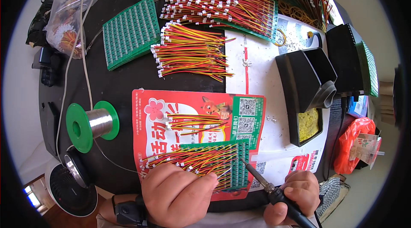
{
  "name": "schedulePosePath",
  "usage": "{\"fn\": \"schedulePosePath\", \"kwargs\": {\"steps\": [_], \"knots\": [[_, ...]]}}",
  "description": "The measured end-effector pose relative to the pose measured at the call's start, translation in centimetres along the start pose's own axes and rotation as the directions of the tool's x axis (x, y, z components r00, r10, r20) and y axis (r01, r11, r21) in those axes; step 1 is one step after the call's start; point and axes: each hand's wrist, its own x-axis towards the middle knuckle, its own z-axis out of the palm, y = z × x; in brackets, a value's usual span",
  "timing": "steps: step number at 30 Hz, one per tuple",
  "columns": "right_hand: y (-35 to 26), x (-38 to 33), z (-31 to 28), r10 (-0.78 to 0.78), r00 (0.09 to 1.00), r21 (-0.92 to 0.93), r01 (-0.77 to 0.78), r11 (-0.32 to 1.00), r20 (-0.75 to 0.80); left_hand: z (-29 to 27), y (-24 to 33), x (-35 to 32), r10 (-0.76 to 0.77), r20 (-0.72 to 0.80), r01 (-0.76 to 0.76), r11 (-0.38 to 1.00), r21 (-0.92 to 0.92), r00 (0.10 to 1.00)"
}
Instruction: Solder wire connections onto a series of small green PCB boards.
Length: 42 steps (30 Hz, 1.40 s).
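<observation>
We are holding the soldering iron [274,193] in our right hand [295,193], fingers wrapped fully around its handle, its long axis slanting up and left so the tip is meeting the green circuit board [237,172] at its right part. Our left hand [177,193] is lying just left of the tip, fingers curled down, pinning the red and yellow wires [192,159] and feeding thin solder wire [223,173]. The solder spool [92,125] is sitting well apart on the left, the iron stand [306,86] to the right.
</observation>
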Motion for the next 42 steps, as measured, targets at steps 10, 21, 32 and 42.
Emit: {"fn": "schedulePosePath", "kwargs": {"steps": [10,21,32,42], "knots": [[0.4,0.2,-0.2,0.028,0.997,0.016,-0.03,0.999,0.076,-0.1,0.5,0.3,-0.056,0.03,0.056,0.998,0.025,0.998],[0.4,0.3,0.1,0.033,0.997,-0.006,-0.032,0.999,0.077,-0.1,0.3,0.3,-0.039,0.037,0.037,0.998,0.043,0.999],[0.6,0.2,0.4,0.031,0.999,0.006,-0.031,0.999,0.026,0.1,0.2,0.3,-0.001,0.022,0.0,0.999,0.052,1.0],[0.4,-0.3,0.9,0.041,0.999,0.018,-0.041,0.999,0.011,-0.1,0.3,0.3,0.004,0.035,-0.006,0.999,0.054,0.999]]}}
